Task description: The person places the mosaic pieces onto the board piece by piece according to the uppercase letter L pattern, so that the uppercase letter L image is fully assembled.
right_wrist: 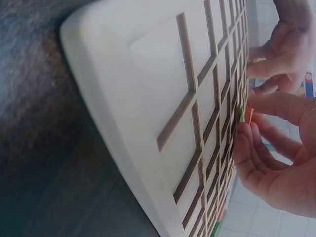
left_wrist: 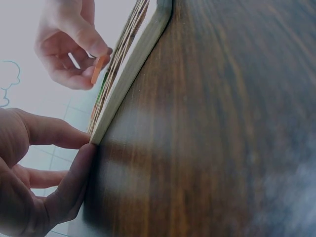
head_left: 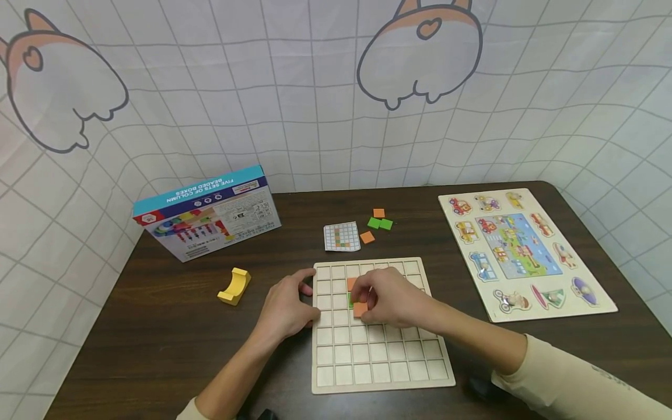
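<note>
A wooden grid board [head_left: 383, 382] lies in front of me. My left hand [head_left: 285, 306] touches its left edge, thumb and a finger spread along the side; the left wrist view has these fingertips right at the rim. Over the board, my right hand [head_left: 392, 296] pinches an orange square tile [head_left: 359, 310] between thumb and fingers. Tilted, that tile [left_wrist: 98, 70] shows close above the grid in the left wrist view. Another orange tile [head_left: 351, 283] and a green tile [head_left: 350, 300] sit in the grid, partly hidden by the right hand.
Beyond the board lie a small pattern card [head_left: 341, 237] and loose orange and green tiles [head_left: 385, 224]. A yellow curved block [head_left: 234, 286] and a toy box [head_left: 210, 216] stand at left. A picture puzzle board [head_left: 525, 312] occupies the right side.
</note>
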`<state>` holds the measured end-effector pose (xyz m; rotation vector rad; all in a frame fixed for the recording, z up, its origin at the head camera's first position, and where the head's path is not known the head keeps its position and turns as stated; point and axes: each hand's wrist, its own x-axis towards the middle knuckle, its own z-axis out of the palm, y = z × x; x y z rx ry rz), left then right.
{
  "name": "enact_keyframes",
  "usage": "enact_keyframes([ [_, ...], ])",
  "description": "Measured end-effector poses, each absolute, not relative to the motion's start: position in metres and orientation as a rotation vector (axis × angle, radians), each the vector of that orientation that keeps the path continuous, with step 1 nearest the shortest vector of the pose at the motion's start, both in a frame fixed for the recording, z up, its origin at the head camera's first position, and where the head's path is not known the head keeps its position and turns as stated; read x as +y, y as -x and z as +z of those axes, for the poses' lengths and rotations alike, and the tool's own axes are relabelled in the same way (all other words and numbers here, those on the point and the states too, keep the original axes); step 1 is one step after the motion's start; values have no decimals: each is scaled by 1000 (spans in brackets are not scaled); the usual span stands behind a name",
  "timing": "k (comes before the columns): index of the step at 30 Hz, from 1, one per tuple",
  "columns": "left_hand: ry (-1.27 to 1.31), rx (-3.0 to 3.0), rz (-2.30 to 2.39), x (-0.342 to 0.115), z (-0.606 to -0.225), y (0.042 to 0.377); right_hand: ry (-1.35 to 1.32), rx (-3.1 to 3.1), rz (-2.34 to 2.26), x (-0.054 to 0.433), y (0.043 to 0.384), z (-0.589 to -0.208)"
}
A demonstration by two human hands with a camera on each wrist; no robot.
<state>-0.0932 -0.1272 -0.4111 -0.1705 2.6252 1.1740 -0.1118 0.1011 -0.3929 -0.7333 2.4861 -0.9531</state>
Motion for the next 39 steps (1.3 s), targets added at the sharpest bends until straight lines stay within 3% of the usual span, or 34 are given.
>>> enact_keyframes([
  [39, 172, 2602, 1212, -128, -410, 92, 839, 2537, -878, 94, 106, -397],
])
